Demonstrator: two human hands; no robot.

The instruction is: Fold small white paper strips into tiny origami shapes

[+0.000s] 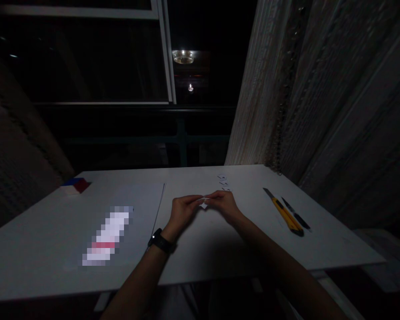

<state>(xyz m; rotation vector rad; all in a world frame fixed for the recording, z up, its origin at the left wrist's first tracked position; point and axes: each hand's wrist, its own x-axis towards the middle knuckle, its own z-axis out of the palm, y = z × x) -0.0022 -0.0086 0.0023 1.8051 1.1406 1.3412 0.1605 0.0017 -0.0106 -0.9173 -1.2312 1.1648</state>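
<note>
Between the fingertips of both hands is a small piece of white paper (pixel 204 205), pinched just above the table. My left hand (pixel 184 209), with a dark watch on its wrist, grips the paper's left side. Its right side is held by my right hand (pixel 222 202). Part of the paper is hidden behind the fingers. Just beyond my right hand, several small white pieces with dark marks (pixel 222 180) lie in a short row on the table.
A yellow utility knife (pixel 282 214) and a black pen-like tool (pixel 296 214) lie on the right of the white table (pixel 193 262). White sheets (pixel 146 200) and a blurred-out bright item (pixel 108 235) are on the left. A blue, red and white block (pixel 75 186) sits at far left.
</note>
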